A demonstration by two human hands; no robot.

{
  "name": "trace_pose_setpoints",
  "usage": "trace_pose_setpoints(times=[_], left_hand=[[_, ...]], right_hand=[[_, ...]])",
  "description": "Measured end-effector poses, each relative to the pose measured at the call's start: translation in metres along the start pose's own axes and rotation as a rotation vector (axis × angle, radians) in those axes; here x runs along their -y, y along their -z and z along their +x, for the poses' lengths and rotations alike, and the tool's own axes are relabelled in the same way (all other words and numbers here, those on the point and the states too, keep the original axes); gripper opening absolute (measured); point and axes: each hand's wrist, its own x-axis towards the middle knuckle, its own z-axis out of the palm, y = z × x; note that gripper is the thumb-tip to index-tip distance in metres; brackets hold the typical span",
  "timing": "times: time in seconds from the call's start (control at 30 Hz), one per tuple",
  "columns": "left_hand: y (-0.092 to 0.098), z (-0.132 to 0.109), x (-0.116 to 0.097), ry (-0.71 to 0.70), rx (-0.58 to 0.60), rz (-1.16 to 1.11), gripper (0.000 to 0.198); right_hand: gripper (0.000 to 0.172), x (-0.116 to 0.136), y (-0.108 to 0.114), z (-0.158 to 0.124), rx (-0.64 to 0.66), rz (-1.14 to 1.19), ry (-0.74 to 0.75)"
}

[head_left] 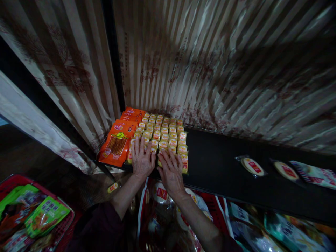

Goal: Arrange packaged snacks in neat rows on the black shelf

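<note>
Both my hands lie flat on rows of small yellow snack packets (168, 134) lined up on a dark shelf (217, 164). My left hand (141, 157) rests on the front left packets, fingers stretched out and slightly spread. My right hand (171, 171) lies beside it on the front middle packets, fingers also stretched forward. Neither hand grips anything. Orange snack bags (118, 143) stand in a stack just left of the yellow packets.
Round flat packets (252, 166) and a striped packet (313, 174) lie on the shelf's right part. A red basket (65, 224) with green and orange bags sits at lower left. More bagged goods fill the space below the shelf. A striped wall stands behind.
</note>
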Motion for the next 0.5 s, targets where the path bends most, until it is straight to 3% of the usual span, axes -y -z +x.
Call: trace_pose_setpoints(times=[0.5], left_hand=[[-0.002, -0.004, -0.003, -0.031, 0.04, -0.019, 0.045]], right_hand=[[0.05, -0.011, 0.003, -0.015, -0.062, -0.138, 0.062]])
